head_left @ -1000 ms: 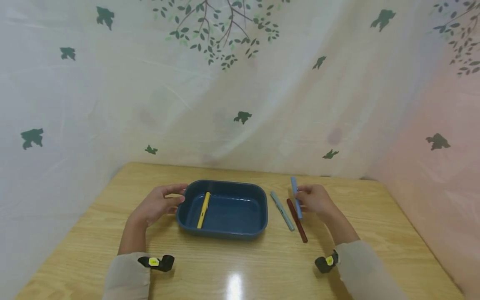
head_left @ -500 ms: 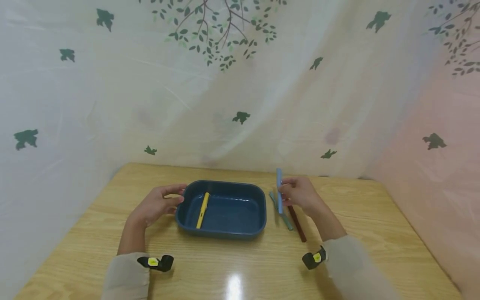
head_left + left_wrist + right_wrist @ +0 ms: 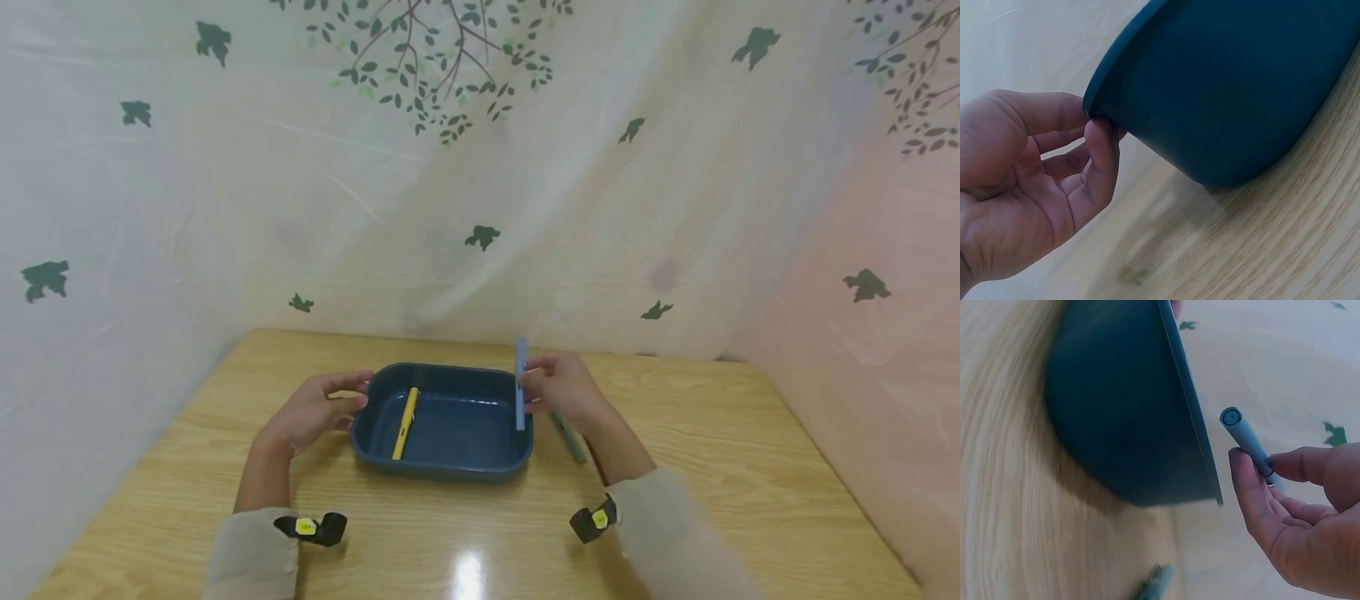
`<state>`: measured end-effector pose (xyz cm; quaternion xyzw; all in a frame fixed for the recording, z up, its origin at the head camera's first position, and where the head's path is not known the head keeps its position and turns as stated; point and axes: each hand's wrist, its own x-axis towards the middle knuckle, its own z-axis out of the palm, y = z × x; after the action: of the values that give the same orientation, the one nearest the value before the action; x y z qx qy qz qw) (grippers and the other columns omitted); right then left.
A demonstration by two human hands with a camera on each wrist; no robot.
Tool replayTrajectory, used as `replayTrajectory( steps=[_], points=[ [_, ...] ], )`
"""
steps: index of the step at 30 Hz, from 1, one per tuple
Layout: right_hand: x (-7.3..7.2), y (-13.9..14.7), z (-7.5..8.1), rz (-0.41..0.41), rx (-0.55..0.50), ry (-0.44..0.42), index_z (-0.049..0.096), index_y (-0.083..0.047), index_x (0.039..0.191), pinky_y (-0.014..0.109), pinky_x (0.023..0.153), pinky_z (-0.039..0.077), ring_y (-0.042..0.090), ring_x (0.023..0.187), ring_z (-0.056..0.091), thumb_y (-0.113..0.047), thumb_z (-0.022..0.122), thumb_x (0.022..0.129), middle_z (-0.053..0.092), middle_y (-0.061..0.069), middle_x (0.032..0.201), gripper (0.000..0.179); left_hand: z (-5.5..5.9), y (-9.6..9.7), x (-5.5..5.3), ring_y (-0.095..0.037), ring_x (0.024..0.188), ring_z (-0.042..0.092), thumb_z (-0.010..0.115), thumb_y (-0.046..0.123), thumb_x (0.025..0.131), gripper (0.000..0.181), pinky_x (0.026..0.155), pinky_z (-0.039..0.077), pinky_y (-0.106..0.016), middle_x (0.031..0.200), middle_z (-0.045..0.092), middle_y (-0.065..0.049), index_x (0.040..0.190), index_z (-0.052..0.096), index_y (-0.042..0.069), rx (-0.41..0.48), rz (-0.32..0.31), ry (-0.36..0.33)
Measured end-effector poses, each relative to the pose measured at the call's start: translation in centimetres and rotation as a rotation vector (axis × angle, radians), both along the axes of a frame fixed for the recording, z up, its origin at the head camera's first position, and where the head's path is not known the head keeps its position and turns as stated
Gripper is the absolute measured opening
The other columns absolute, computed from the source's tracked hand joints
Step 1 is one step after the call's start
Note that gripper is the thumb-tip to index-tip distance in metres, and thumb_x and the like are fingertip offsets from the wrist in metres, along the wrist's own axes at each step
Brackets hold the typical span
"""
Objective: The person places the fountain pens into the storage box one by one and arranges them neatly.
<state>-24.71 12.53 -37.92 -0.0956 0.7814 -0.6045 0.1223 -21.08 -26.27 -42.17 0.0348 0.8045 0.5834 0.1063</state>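
A dark blue rectangular dish (image 3: 442, 473) stands on the table, a yellow pen (image 3: 406, 423) lying in its left part. My left hand (image 3: 311, 410) holds the dish's left end by the rim; in the left wrist view, thumb and fingers (image 3: 1101, 164) meet right at its edge. Between thumb and fingertips my right hand (image 3: 566, 390) pinches a light blue pen (image 3: 521, 385), raised nearly upright in the head view and overlapping the dish's right rim. The right wrist view shows the pen's round end (image 3: 1231, 417) beside the rim, above the table.
A grey-green pen (image 3: 570, 439) lies on the wooden table (image 3: 420, 533) right of the dish, partly behind my right hand. The dark red pen is almost wholly hidden by my right forearm. A pale cloth (image 3: 375, 250) printed with leaves and birds hangs behind the table.
My right hand has lifted the light blue pen and carried it left, from above the red pen, past the grey-green one, to the dish's right rim. The left hand has stayed at the dish.
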Motion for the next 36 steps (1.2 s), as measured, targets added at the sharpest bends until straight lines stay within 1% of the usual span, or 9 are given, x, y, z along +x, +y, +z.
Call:
replayTrajectory(
  steps=[4, 8, 11, 14, 22, 29, 36],
  points=[
    [0.1, -1.6, -0.4, 0.002, 0.001, -0.028, 0.056, 0.011, 0.132, 0.040, 0.076, 0.063, 0.026, 0.087, 0.071, -0.005, 0.060, 0.102, 0.068, 0.028, 0.113, 0.035, 0.1, 0.0, 0.1, -0.036, 0.126, 0.056, 0.064, 0.013, 0.102, 0.052, 0.088, 0.059, -0.037, 0.152, 0.047, -0.021, 0.151, 0.049, 0.005, 0.023, -0.009, 0.002],
    [0.5, -3.4, -0.6, 0.006, 0.003, -0.057, 0.058, 0.009, 0.129, 0.041, 0.074, 0.063, 0.025, 0.085, 0.070, -0.003, 0.061, 0.101, 0.069, 0.024, 0.110, 0.031, 0.3, 0.0, 0.2, -0.038, 0.127, 0.056, 0.063, 0.013, 0.102, 0.052, 0.088, 0.059, -0.037, 0.153, 0.047, -0.021, 0.151, 0.049, 0.005, 0.014, -0.011, 0.011],
    [1.0, -4.7, -0.6, 0.016, -0.016, -0.062, 0.057, 0.011, 0.127, 0.042, 0.072, 0.063, 0.024, 0.083, 0.069, 0.000, 0.061, 0.100, 0.069, 0.026, 0.108, 0.030, 0.5, 0.1, 0.4, -0.038, 0.128, 0.056, 0.063, 0.012, 0.102, 0.052, 0.088, 0.059, -0.038, 0.153, 0.046, -0.021, 0.152, 0.048, 0.005, 0.010, -0.010, 0.010],
    [1.4, -5.7, -1.0, 0.042, -0.039, -0.065, 0.057, 0.012, 0.126, 0.041, 0.070, 0.063, 0.024, 0.081, 0.069, 0.001, 0.061, 0.100, 0.069, 0.027, 0.108, 0.029, 0.5, 0.1, 0.4, -0.037, 0.127, 0.056, 0.063, 0.012, 0.103, 0.052, 0.088, 0.059, -0.038, 0.154, 0.046, -0.021, 0.152, 0.048, 0.005, 0.012, -0.010, 0.007],
    [2.1, -8.1, -1.5, 0.097, -0.036, -0.078, 0.057, 0.011, 0.125, 0.041, 0.070, 0.063, 0.024, 0.082, 0.070, 0.000, 0.062, 0.099, 0.070, 0.025, 0.107, 0.029, 0.4, 0.1, 0.6, -0.035, 0.125, 0.058, 0.063, 0.011, 0.102, 0.052, 0.087, 0.059, -0.037, 0.154, 0.045, -0.022, 0.151, 0.048, 0.003, 0.020, -0.007, 0.008],
    [2.7, -10.0, -2.4, 0.090, -0.054, -0.104, 0.056, 0.012, 0.125, 0.041, 0.069, 0.063, 0.023, 0.079, 0.070, 0.002, 0.063, 0.098, 0.071, 0.022, 0.102, 0.030, 0.4, 0.1, 0.6, -0.034, 0.125, 0.058, 0.063, 0.012, 0.102, 0.052, 0.088, 0.059, -0.037, 0.154, 0.045, -0.022, 0.152, 0.048, 0.003, 0.017, -0.015, 0.009],
    [3.1, -11.5, -3.1, 0.087, -0.061, -0.130, 0.055, 0.009, 0.122, 0.040, 0.069, 0.063, 0.022, 0.074, 0.070, 0.002, 0.063, 0.098, 0.071, 0.019, 0.095, 0.026, 0.1, -0.2, 0.5, -0.035, 0.124, 0.057, 0.062, 0.010, 0.102, 0.052, 0.087, 0.059, -0.037, 0.153, 0.045, -0.022, 0.151, 0.048, 0.002, 0.014, -0.031, 0.032]
  ],
)
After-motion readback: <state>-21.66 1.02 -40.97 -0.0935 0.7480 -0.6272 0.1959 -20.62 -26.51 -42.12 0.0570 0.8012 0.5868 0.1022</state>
